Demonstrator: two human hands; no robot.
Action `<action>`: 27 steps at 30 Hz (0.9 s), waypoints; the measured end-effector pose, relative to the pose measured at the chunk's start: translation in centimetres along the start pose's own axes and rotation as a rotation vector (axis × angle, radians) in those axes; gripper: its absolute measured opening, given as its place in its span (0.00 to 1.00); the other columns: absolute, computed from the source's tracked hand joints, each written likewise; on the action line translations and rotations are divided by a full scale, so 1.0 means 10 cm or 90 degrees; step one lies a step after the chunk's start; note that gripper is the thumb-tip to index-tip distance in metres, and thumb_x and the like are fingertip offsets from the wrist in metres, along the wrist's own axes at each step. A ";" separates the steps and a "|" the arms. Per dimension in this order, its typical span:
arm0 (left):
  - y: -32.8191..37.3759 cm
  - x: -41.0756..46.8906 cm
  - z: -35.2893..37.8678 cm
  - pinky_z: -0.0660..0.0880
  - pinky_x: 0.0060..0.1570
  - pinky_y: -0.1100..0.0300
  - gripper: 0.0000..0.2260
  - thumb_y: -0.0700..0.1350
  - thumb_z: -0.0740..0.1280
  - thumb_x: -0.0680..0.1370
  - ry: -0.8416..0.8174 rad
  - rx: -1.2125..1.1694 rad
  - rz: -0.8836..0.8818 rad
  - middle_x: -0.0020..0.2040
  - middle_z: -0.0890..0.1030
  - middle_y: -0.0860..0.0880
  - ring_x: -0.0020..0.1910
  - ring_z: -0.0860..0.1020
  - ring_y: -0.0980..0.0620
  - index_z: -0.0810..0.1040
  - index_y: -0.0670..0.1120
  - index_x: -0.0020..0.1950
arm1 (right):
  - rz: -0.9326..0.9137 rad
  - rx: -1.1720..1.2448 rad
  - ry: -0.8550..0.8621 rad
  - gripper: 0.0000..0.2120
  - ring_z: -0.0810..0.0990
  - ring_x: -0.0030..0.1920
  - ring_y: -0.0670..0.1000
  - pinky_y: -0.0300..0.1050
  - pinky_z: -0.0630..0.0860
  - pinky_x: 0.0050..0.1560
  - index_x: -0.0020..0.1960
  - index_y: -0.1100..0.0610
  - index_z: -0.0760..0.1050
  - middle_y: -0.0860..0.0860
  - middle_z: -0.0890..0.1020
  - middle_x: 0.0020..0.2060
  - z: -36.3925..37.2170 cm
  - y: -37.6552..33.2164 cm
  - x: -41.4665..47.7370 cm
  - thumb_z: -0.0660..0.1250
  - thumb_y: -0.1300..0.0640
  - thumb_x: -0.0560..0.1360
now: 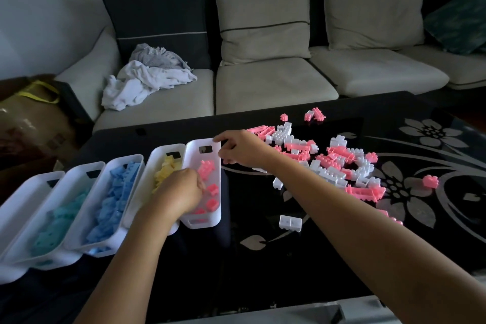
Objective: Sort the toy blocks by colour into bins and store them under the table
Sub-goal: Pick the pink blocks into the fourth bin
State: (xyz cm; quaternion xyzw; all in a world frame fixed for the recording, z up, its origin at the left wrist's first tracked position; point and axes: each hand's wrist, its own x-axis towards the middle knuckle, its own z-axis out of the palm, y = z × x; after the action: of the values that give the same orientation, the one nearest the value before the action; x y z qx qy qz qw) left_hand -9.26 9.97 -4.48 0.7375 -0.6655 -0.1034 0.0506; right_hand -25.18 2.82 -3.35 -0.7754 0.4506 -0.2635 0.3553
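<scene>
Dim, cool light spreading evenly over sofa; shadows showing soft and diffuse. Glossy black counter reflecting faint sheen, swallowing foreground detail. Rightmost bin glowing bright against dark surround. Wide-angle lens bowing lines near frame edges; corners darkening; fine texture smearing slightly throughout.

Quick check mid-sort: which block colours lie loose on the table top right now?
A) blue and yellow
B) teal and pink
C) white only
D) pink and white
D: only pink blocks and white blocks lie scattered on the dark table.
</scene>
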 end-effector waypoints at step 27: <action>1.32 1.13 0.67 0.60 0.69 0.47 0.21 0.44 0.68 0.76 -0.104 -0.040 0.220 0.55 0.76 0.47 0.58 0.71 0.45 0.66 0.48 0.66 | 0.167 -0.457 0.089 0.09 0.79 0.46 0.54 0.47 0.79 0.42 0.53 0.58 0.76 0.54 0.79 0.50 -0.70 1.34 -0.40 0.62 0.65 0.74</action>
State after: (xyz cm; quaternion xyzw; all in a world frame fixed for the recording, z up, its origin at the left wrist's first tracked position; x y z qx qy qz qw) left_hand -22.53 -2.29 -9.19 0.5992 -0.7808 -0.1732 0.0367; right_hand -38.92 -0.39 -10.01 -0.7663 0.6327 -0.0937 0.0605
